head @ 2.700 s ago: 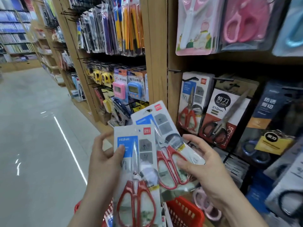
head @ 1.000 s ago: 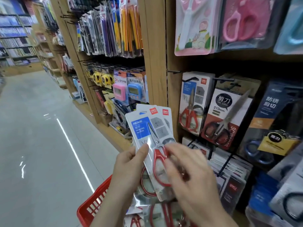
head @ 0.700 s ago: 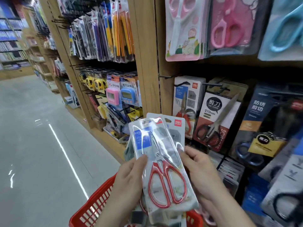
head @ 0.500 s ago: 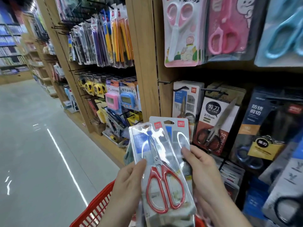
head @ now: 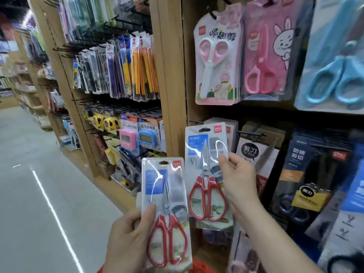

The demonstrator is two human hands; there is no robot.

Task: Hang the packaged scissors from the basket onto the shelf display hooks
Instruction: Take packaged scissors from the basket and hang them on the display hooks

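Before crowded shelves, two hands (head: 126, 239) (head: 239, 178) hold two scissor packs (head: 166, 209) (head: 206, 174).

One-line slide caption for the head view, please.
Each hand, left and right, holds a clear-packaged pair of red-handled scissors before the wooden shelf's hooks.

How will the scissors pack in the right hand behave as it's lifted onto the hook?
The raised scissors pack will probably stay fairly stiff: it stands flat in the right hand, pinched by one edge. Its glossy plastic may be slippery. The red handles low down likely make it bottom-heavy.
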